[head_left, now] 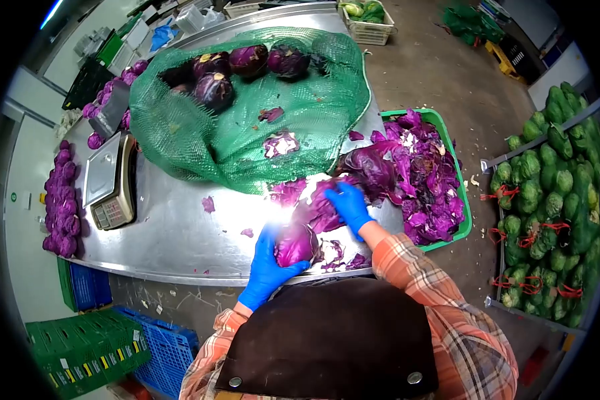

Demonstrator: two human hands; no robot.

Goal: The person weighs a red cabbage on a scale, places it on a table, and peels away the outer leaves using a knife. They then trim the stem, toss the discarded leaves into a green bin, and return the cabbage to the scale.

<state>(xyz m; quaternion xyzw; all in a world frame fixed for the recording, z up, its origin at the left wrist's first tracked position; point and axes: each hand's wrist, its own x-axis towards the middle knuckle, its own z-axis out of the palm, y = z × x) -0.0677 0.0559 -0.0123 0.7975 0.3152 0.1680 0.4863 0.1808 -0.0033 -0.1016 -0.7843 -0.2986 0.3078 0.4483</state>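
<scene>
A head of red cabbage [296,245] is at the near edge of the metal table, with my left hand [271,259], in a blue glove, wrapped round its left and lower side. Just above and to the right, my blue-gloved right hand [348,208] has its fingers closed on a loose purple cabbage leaf [319,212]. Torn leaf pieces [331,252] lie beside the head. Farther up, a green mesh sack [247,147] spreads over the table, with several whole red cabbages [215,91] in it. Glare blurs the area between my hands.
A green-rimmed crate [465,212] heaped with purple leaves stands at the right. On the left are a scale [111,183] and a row of red cabbages [63,200]. Netted green vegetables [553,193] fill a rack at far right. Blue crates [163,350] sit on the floor.
</scene>
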